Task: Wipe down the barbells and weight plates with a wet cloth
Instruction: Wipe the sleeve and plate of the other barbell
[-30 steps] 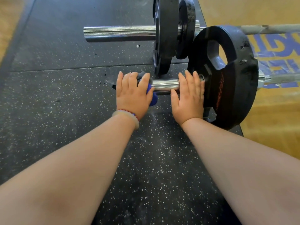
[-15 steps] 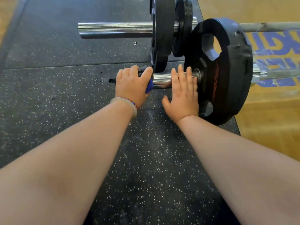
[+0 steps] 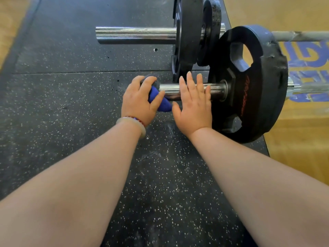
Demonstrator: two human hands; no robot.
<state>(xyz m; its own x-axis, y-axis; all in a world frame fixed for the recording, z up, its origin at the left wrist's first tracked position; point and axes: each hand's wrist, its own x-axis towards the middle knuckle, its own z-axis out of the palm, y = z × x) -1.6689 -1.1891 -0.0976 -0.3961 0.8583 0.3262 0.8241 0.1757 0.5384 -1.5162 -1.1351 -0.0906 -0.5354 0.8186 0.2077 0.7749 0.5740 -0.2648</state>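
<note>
The black speckled rubber mat (image 3: 71, 125) fills most of what I see. A wooden floor (image 3: 302, 157) runs along its right edge, with blue lettering (image 3: 308, 56) on it at the far right. Two barbells lie on the mat, both running left to right.

The near plate (image 3: 263, 104) is a big black disc with grip holes and red lettering. It stands upright on the right, on the near bar. Beyond it, the far bar carries a large plate (image 3: 190, 32) with a smaller plate (image 3: 211, 24) just to its right. The far sleeve (image 3: 135, 34), bright chrome, sticks out to the left.

The near sleeve (image 3: 216, 89) juts left from the near plate's hub. My right hand (image 3: 194, 107) lies flat and open on top of it, just left of the hub, fingers straight and pointing away from me. My left hand (image 3: 138, 102) is at the sleeve's left end. Its fingers and thumb curl round a bunched blue cloth (image 3: 161, 104), which is pressed against the end of the sleeve. A pale bangle (image 3: 130, 120) and a thin beaded string sit on my left wrist.
</note>
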